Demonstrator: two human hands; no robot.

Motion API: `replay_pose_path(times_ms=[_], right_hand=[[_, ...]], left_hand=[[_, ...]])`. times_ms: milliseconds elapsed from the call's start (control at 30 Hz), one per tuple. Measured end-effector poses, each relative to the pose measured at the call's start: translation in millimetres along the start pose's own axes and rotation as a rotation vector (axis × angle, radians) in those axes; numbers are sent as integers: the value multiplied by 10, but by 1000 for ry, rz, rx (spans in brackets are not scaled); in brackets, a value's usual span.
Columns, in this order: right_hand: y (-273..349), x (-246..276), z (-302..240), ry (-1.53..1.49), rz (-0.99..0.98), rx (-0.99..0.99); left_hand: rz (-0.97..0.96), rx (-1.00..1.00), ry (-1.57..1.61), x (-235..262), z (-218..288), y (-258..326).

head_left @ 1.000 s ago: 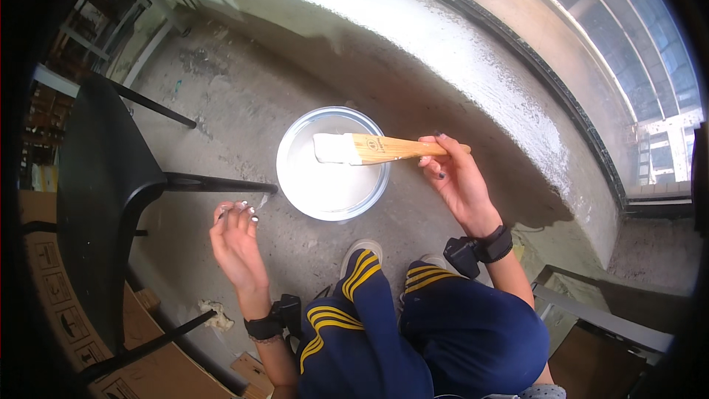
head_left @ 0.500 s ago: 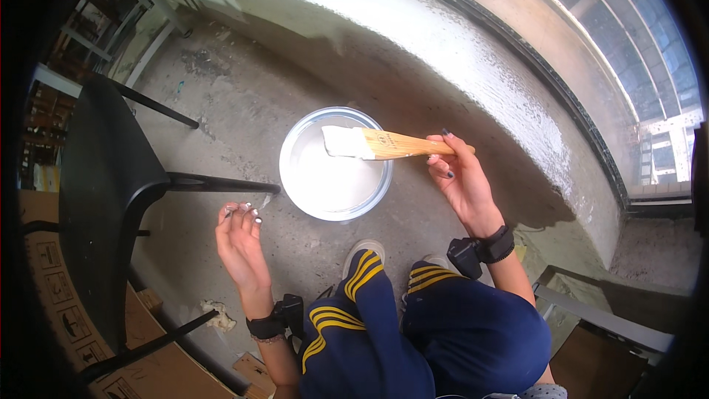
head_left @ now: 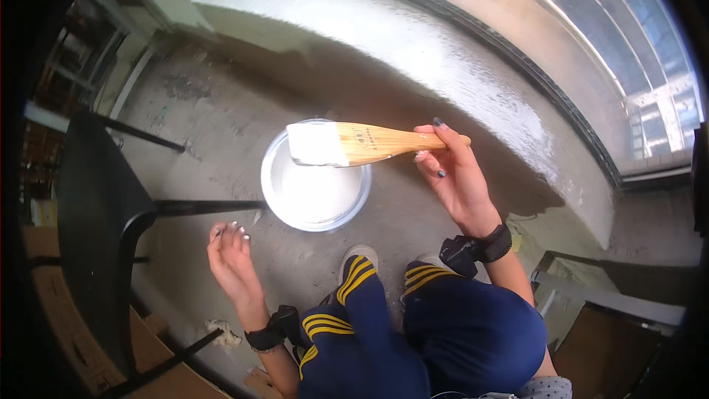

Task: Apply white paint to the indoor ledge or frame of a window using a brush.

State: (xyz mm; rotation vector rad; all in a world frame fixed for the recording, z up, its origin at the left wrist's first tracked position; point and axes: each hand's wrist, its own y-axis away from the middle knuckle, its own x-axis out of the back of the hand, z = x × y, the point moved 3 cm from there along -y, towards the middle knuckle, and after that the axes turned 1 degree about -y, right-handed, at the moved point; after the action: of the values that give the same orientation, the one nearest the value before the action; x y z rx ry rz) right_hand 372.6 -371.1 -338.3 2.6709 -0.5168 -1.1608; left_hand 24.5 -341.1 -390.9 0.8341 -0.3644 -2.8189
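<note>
My right hand [head_left: 459, 175] pinches the wooden handle of a flat paintbrush [head_left: 378, 143] between thumb and fingers. The brush lies level above a round bucket [head_left: 267, 191] of white paint [head_left: 319, 193], and its bristles, coated white, point left over the far part of the opening. No contact shows between bristles and paint. Left of the bucket, nearer to me, my left hand [head_left: 235, 264] hangs in the air with loosely bent fingers and nothing in them. White paint marks some of its fingertips.
A low wall [head_left: 413, 44] with a white-painted top runs along the far right, below a window [head_left: 642, 81]. A black chair [head_left: 100, 229] stands at the left, one leg reaching near the bucket. Cardboard [head_left: 66, 325] lies below it. A crumpled scrap [head_left: 223, 332] is on the floor.
The brush has risen closer to me and shifted left, still in my right hand. My left hand has moved slightly lower and left. The whole view has shifted a little.
</note>
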Motion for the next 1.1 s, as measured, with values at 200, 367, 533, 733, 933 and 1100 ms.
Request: replay_pose_path(times_ms=[200,367,533,733,933,1100], right_hand=[[249,16,-406,-105,-23,181],[915,659,-1117,-134,176,510],[1880,1433,-1696,141,642,816],[2650,1554,-2275,1008,998,827],[2021,956,-2400,1777,895,672],[1310,615,-2045,2093,656,781]], left_hand=[[-7,-19,3,168,57,-117],[-89,19,-10,135,-35,-231],[-22,2,-80,100,-50,-323],[64,-12,-132,209,-56,-621],[-120,-36,-119,429,-111,-933],[-84,46,-47,158,-224,-679]])
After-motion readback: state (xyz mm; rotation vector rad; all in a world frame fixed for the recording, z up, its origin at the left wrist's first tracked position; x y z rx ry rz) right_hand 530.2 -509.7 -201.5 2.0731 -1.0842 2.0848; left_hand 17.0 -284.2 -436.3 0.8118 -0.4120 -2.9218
